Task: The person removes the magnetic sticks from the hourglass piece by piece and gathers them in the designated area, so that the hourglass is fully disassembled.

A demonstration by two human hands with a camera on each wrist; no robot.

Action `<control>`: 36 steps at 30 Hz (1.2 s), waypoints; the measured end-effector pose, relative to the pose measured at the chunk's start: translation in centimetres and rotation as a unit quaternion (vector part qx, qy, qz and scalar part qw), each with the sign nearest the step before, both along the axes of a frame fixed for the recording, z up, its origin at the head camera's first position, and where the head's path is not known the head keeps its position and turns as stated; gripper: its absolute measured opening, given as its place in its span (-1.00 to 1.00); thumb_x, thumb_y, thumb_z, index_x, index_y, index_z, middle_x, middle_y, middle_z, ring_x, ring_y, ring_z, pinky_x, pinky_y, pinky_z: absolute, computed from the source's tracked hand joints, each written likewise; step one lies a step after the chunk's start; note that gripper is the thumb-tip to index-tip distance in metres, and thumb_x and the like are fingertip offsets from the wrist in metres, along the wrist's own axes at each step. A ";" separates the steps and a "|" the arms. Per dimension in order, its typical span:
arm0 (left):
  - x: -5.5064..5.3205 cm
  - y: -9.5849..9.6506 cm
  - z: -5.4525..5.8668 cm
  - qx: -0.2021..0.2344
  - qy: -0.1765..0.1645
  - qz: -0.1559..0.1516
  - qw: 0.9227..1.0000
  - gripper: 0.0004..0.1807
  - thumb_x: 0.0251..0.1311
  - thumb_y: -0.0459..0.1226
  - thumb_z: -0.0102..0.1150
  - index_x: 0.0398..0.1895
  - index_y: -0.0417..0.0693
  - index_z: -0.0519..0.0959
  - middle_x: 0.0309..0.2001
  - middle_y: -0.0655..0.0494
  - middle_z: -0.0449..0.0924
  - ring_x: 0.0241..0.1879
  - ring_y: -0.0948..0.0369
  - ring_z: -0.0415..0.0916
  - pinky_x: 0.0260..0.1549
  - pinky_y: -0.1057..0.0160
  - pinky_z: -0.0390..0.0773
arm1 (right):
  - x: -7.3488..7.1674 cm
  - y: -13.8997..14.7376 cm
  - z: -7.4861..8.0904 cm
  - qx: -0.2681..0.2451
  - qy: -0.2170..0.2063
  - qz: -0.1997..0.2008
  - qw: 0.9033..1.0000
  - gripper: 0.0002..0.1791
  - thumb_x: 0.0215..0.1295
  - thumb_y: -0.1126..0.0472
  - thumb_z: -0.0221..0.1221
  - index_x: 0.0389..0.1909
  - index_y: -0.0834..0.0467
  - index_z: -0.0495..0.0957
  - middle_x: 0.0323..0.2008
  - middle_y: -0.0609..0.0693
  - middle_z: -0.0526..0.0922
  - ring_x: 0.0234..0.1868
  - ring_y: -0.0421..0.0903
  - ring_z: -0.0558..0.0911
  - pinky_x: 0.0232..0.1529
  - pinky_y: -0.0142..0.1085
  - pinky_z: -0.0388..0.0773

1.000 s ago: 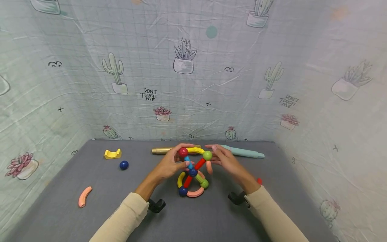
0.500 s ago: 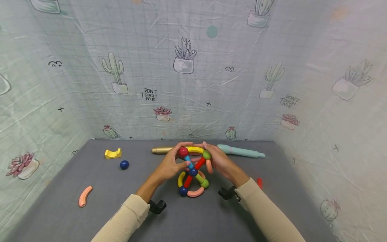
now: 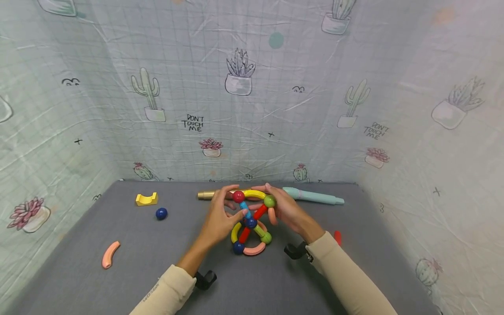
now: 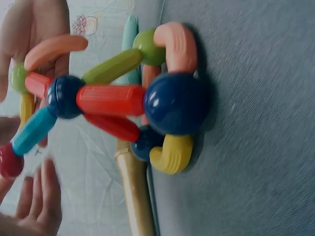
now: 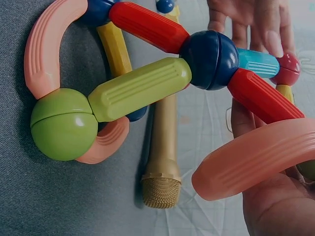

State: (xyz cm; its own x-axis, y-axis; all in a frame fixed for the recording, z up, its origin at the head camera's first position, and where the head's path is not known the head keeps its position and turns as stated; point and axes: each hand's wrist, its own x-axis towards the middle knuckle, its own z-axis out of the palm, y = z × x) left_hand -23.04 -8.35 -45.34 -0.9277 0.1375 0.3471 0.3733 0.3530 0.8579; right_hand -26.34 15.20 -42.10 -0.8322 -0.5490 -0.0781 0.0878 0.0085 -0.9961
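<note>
A magnetic stick-and-ball model [image 3: 250, 223] stands on the grey cloth. Its lower part is a ring of curved yellow and peach sticks with balls, and straight sticks rise to a middle blue ball [image 5: 209, 60]. From there a blue stick [image 4: 34, 130] and a red stick lead up to a red ball [image 3: 238, 197] and a green ball [image 3: 269, 201], joined by a curved yellow stick. My right hand [image 3: 289, 212] holds the model around the green ball, beside a hanging peach curve [image 5: 253, 160]. My left hand [image 3: 218, 223] is spread beside the red ball, thumb close to the blue stick.
Behind the model lie a gold microphone [image 5: 165, 182] and a teal cylindrical thing [image 3: 319, 197]. To the left are a yellow cradle-shaped block [image 3: 147, 199], a loose blue ball [image 3: 161, 213] and a peach curved stick [image 3: 110, 254]. A red piece [image 3: 337, 238] lies by the right sleeve.
My right hand has come in from the right onto the green ball. My left hand has loosened and drawn slightly back to the left. The model stays in place.
</note>
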 end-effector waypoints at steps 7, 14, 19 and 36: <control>2.4 1.8 0.1 -0.032 0.133 0.118 0.984 -0.41 0.21 -0.13 0.56 0.30 0.09 0.58 0.04 0.01 0.45 -0.20 0.15 0.44 -0.40 0.32 0.53 | 0.1 0.1 0.0 -0.006 0.002 -0.011 1.000 -0.25 0.74 -0.26 -0.32 0.60 0.19 0.28 0.45 0.32 0.51 0.36 0.27 0.62 -0.11 -0.35 0.73; 3.5 4.2 -0.7 -0.067 0.211 0.116 0.968 -0.67 0.24 -0.16 0.53 0.03 0.10 0.68 -0.15 0.14 0.61 -0.38 0.23 0.53 -0.49 0.37 0.50 | 0.3 0.3 0.2 -0.003 0.005 -0.006 1.000 -0.19 0.68 -0.36 -0.27 0.61 0.14 0.30 0.41 0.43 0.49 -0.19 -0.09 0.81 -0.32 -0.32 0.64; 3.8 6.2 -1.8 -0.103 0.210 0.086 0.968 -0.72 0.28 -0.13 0.51 0.00 0.11 0.68 -0.25 0.25 0.74 -0.48 0.36 0.58 -0.45 0.43 0.53 | 0.5 0.4 0.4 0.006 -0.002 -0.009 1.000 -0.17 0.64 -0.41 -0.24 0.61 0.09 0.30 0.38 0.35 0.51 -0.45 -0.16 0.65 -0.20 -0.26 0.64; 3.7 8.7 -2.4 -0.132 0.209 0.148 0.958 -0.52 0.18 -0.04 0.57 0.06 0.06 0.56 -0.70 0.27 0.59 -0.73 0.41 0.47 -0.70 0.52 0.20 | 1.1 -0.2 1.1 0.001 -0.016 -0.005 1.000 -0.27 0.72 -0.27 -0.24 0.63 0.11 0.26 0.52 0.24 0.45 0.47 0.19 0.53 0.25 -0.12 0.67</control>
